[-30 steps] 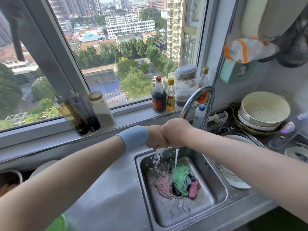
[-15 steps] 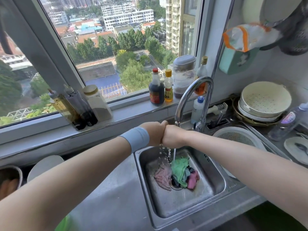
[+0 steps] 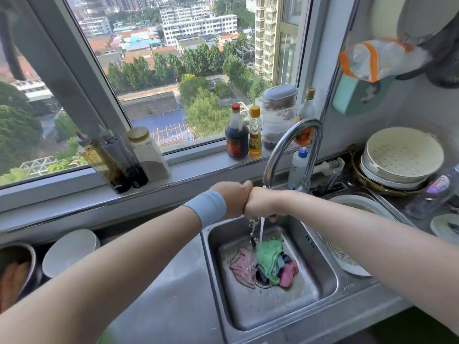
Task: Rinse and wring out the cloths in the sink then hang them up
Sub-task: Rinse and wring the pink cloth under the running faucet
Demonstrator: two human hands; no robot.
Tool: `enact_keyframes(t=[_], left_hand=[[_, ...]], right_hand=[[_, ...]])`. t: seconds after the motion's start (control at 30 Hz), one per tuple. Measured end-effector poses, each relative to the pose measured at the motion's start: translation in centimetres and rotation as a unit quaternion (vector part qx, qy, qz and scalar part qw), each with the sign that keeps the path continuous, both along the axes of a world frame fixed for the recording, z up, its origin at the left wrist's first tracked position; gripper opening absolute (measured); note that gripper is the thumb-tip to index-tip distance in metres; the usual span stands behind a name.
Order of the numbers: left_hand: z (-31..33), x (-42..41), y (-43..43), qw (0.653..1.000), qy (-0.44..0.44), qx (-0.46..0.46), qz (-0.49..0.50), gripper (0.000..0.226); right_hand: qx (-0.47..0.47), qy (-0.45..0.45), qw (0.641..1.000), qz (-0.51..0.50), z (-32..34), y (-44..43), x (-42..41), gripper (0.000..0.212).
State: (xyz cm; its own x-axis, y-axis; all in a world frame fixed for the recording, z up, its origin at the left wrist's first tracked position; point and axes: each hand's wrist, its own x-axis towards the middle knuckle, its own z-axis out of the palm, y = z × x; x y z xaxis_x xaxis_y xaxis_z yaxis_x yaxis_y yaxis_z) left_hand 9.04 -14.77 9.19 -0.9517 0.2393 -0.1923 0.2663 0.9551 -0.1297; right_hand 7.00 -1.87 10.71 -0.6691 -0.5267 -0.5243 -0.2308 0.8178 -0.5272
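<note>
My left hand [image 3: 232, 198], with a pale blue wristband, and my right hand [image 3: 260, 203] are clenched fist against fist just under the spout of the curved steel tap [image 3: 293, 135]. They grip a cloth that is almost wholly hidden inside the fists; only a dark bit shows below the right fist. Water [image 3: 261, 229] runs and drips from the fists into the steel sink [image 3: 320, 254]. On the drain lie a green cloth [image 3: 268, 254], a pale pink cloth [image 3: 244, 265] and a bright pink cloth [image 3: 288, 271], with a dark one partly under them.
Sauce bottles [image 3: 237, 137] and jars [image 3: 149, 155] line the windowsill behind the tap. A white mesh strainer [image 3: 347, 254] sits in the right basin, and a cream colander [image 3: 402, 155] stands beyond it. Two bowls [image 3: 69, 249] stand on the left counter. A bag hangs on the right wall.
My fists have stayed pressed together and dropped from the level of the spout to just below it. The splash falling from them has thinned.
</note>
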Motion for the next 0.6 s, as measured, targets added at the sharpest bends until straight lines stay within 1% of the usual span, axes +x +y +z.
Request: enact_keyframes(t=[0.07, 0.1, 0.13, 0.17, 0.2, 0.23, 0.27, 0.3, 0.33, 0.37, 0.4, 0.43, 0.47, 0.5, 0.53, 0.57, 0.6], left_hand=[[-0.1, -0.1, -0.6, 0.994, -0.060, 0.076, 0.054, 0.034], [-0.1, -0.1, -1.0, 0.983, -0.092, 0.142, 0.075, 0.024], [-0.1, -0.1, -1.5, 0.960, -0.128, 0.228, 0.102, 0.013], [0.0, 0.0, -2.1, 0.921, -0.172, 0.320, 0.142, 0.010], [0.4, 0.2, -2.7, 0.870, -0.220, 0.400, 0.188, 0.015], [0.8, 0.5, -3.3, 0.817, -0.265, 0.460, 0.224, 0.019], [1.2, 0.7, -3.8, 0.770, -0.305, 0.504, 0.245, 0.021], [1.6, 0.9, -4.2, 0.733, -0.343, 0.530, 0.252, 0.023], [1.9, 1.1, -4.5, 0.709, -0.379, 0.541, 0.247, 0.026], [2.1, 1.3, -4.7, 0.696, -0.414, 0.539, 0.233, 0.030], [2.3, 1.4, -4.6, 0.691, -0.441, 0.530, 0.217, 0.032], [2.3, 1.5, -4.5, 0.692, -0.453, 0.523, 0.206, 0.032], [2.2, 1.5, -4.3, 0.696, -0.453, 0.518, 0.203, 0.030], [1.9, 1.6, -4.1, 0.706, -0.443, 0.513, 0.206, 0.029], [1.6, 1.6, -3.9, 0.721, -0.425, 0.503, 0.215, 0.030], [1.1, 1.6, -3.7, 0.745, -0.401, 0.483, 0.226, 0.031], [0.7, 1.6, -3.4, 0.777, -0.367, 0.453, 0.235, 0.032]], right_hand=[[0.032, 0.121, 0.989, 0.079, 0.3, -0.3, 0.3, 0.009], [0.039, 0.190, 0.975, 0.105, 0.4, -0.5, 0.6, 0.007], [0.038, 0.256, 0.959, 0.118, 0.4, -0.5, 0.9, 0.009], [0.032, 0.327, 0.935, 0.136, 0.2, -0.3, 1.1, 0.020], [0.034, 0.398, 0.901, 0.168, -0.1, -0.2, 1.2, 0.037], [0.040, 0.452, 0.867, 0.204, -0.3, -0.1, 1.2, 0.057], [0.031, 0.479, 0.847, 0.229, -0.4, 0.0, 1.4, 0.075], [0.018, 0.485, 0.839, 0.245, -0.3, 0.0, 1.5, 0.086], [0.016, 0.491, 0.832, 0.258, -0.3, 0.1, 1.6, 0.089], [0.022, 0.513, 0.815, 0.268, -0.5, 0.0, 1.7, 0.084], [0.034, 0.555, 0.786, 0.270, -0.5, -0.1, 1.9, 0.073], [0.045, 0.602, 0.754, 0.260, -0.6, -0.3, 1.9, 0.057], [0.039, 0.623, 0.740, 0.251, -0.6, -0.6, 1.9, 0.037], [0.030, 0.624, 0.742, 0.241, -0.4, -1.0, 1.8, 0.023], [0.035, 0.613, 0.753, 0.237, -0.4, -1.3, 1.6, 0.020], [0.058, 0.581, 0.777, 0.235, -0.5, -1.7, 1.6, 0.017], [0.093, 0.532, 0.808, 0.235, -0.7, -2.1, 1.6, 0.015]])
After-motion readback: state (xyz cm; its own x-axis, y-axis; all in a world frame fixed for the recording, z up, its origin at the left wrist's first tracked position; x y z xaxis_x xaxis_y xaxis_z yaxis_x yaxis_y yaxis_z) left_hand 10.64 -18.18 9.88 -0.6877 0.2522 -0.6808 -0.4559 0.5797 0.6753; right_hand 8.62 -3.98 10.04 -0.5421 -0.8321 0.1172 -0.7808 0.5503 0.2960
